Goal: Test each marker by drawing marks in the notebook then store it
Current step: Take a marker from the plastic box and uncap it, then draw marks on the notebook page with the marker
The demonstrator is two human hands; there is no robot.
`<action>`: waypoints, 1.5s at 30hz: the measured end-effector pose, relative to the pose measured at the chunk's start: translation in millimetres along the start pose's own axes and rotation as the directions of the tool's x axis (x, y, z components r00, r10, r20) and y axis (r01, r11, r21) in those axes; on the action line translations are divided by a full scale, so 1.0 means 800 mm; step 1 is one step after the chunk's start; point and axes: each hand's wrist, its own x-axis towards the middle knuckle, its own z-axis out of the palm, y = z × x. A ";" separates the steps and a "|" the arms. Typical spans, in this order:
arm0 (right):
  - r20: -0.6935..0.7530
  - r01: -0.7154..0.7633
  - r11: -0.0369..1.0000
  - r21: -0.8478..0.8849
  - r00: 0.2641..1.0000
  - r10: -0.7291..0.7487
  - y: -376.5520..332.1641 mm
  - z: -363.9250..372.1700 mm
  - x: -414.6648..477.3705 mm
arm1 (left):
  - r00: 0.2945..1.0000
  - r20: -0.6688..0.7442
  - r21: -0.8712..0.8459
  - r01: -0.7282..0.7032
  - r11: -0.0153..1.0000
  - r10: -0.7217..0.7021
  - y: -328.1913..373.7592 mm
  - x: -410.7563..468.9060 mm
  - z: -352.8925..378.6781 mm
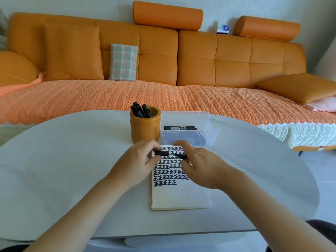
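Observation:
An open notebook [180, 195] lies on the white table, its upper part filled with rows of black marks. Above it my left hand [140, 160] pinches a black marker cap [162, 153]. My right hand [198, 164] grips the black marker [180, 156], whose tip points left toward the cap; the two are a little apart. An orange pen cup [145, 130] behind the notebook holds several black markers [141, 110]. To the cup's right, a clear plastic bin [189, 137] has black markers [180, 127] lying in it.
The white oval table [63, 160] spreads wide to the left and right of the notebook. Behind it runs an orange sofa [163, 60] with a plaid cushion [123, 62] and an orange throw over the seat.

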 end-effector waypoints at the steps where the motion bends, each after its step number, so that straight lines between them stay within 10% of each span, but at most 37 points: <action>1: 0.004 -0.009 0.996 0.087 1.000 0.008 0.003 -0.002 -0.002 | 1.000 -0.008 0.004 0.019 1.000 -0.019 -0.005 -0.001 -0.001; 6: -0.053 -0.039 0.945 0.324 0.997 0.059 0.010 -0.010 -0.006 | 0.993 0.014 0.076 0.118 0.990 -0.119 -0.026 -0.006 -0.002; 11: 0.017 -0.169 0.648 0.743 0.972 0.234 0.011 -0.007 -0.019 | 0.985 0.049 0.157 0.157 0.975 -0.166 -0.036 -0.018 0.002; 22: 0.061 -0.178 0.518 0.837 0.970 0.235 0.004 0.024 -0.038 | 0.988 0.103 0.240 0.086 0.967 -0.113 -0.048 -0.025 0.015; 45: -0.076 -0.134 0.661 0.739 0.957 0.279 0.013 0.060 -0.036 | 0.994 0.080 0.227 0.060 0.972 -0.080 -0.052 -0.024 0.020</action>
